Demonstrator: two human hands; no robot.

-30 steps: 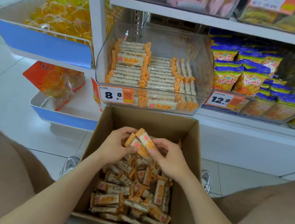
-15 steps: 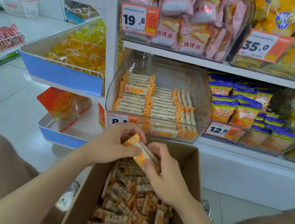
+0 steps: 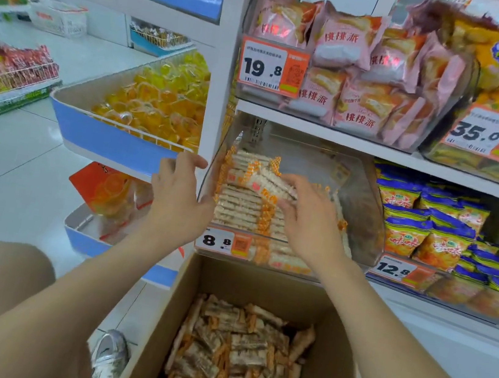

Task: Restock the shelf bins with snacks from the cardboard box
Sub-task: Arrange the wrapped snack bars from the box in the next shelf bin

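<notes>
A clear shelf bin (image 3: 364, 205) tagged 8.8 holds stacked rows of orange-and-white snack bars (image 3: 239, 209). My right hand (image 3: 310, 223) is inside the bin's opening and grips a small bundle of the same snack bars (image 3: 260, 179) above the stacks. My left hand (image 3: 177, 194) is at the bin's left wall with its fingers loosely spread, holding nothing that I can see. Below both hands stands the open cardboard box (image 3: 333, 360), with several loose bars (image 3: 237, 357) lying in it.
Pink pastry packs (image 3: 346, 39) fill the bin above. Blue-and-yellow snack bags (image 3: 427, 239) sit to the right. A blue tray of yellow jelly cups (image 3: 158, 96) juts out on the left. My knees flank the box, and a grey shoe (image 3: 109, 358) rests beside it.
Both hands rose from the cardboard box to the shelf bin. The bundle of bars went up with them and is now in my right hand alone; my left hand moved to the bin's side.
</notes>
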